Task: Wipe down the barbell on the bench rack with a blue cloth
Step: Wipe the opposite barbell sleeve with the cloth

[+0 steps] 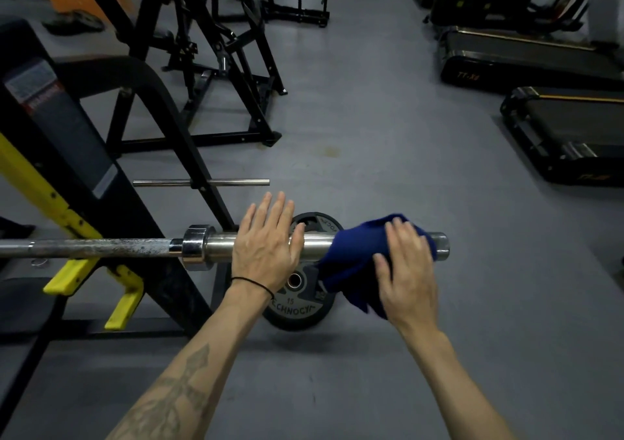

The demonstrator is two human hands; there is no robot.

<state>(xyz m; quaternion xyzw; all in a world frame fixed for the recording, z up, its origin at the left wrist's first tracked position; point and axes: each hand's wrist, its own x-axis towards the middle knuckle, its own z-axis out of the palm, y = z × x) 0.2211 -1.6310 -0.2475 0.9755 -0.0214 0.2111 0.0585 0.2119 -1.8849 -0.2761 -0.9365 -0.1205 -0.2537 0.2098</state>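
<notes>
While the barbell [135, 248] lies across the black and yellow bench rack [77, 183] on the left, its chrome sleeve juts out to the right over the grey floor [371, 135]. The left hand [265, 242] rests flat on the sleeve just right of the collar, fingers [270, 210] straight and slightly spread, holding nothing. The right hand [407, 270] presses the blue cloth [351, 264] against the sleeve near its far right end, fingers curled over the fabric; the cloth drapes around the sleeve and hangs down on the near side. Below the sleeve a black weight plate [297, 308] marked 15 leans on the floor by the rack. Treadmills [540, 61] stand far right, well apart.
</notes>
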